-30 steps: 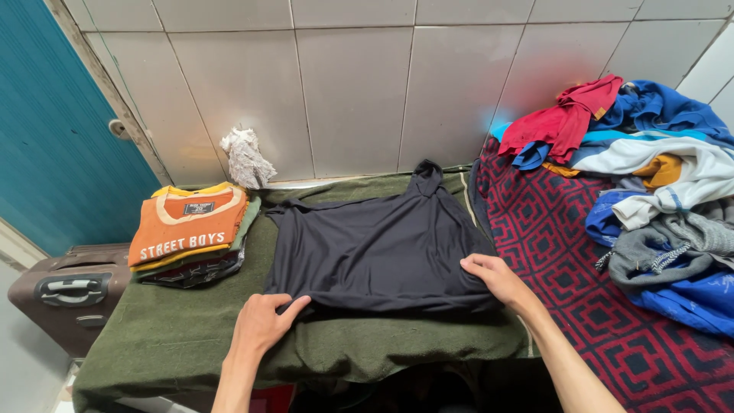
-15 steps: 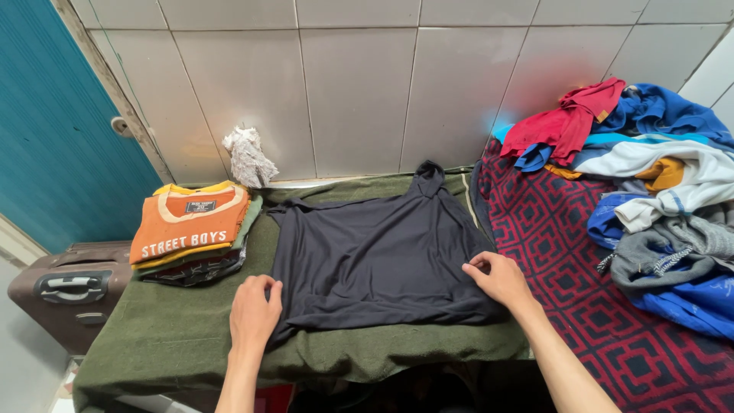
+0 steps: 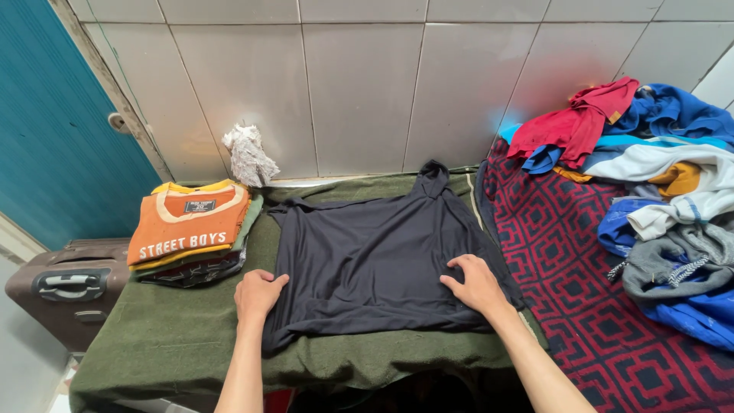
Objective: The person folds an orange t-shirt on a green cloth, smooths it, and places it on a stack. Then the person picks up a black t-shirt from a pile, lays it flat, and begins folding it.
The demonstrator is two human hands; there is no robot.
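I take the black top as my landmark; it lies spread flat on the green blanket, neck toward the tiled wall.

Far left of the top I see the teal door and, below it, a brown suitcase. Just left of the top sits a folded stack with an orange shirt uppermost, and behind that stack a crumpled white rag leans on the wall.

My left hand rests on the top's lower left edge, fingers curled together over the fabric; I cannot tell whether it actually pinches the cloth. Half a second ago it lay a little lower on that corner; now it sits slightly higher, knuckles bent.

My right hand lies on the top's lower right part, fingers spread apart and pressing flat on the cloth. Before, it was further right, pinching the side edge; it has moved inward, and that edge now looks smoother.

Right of the top lies a red patterned rug, and on its far side a heap of clothes.
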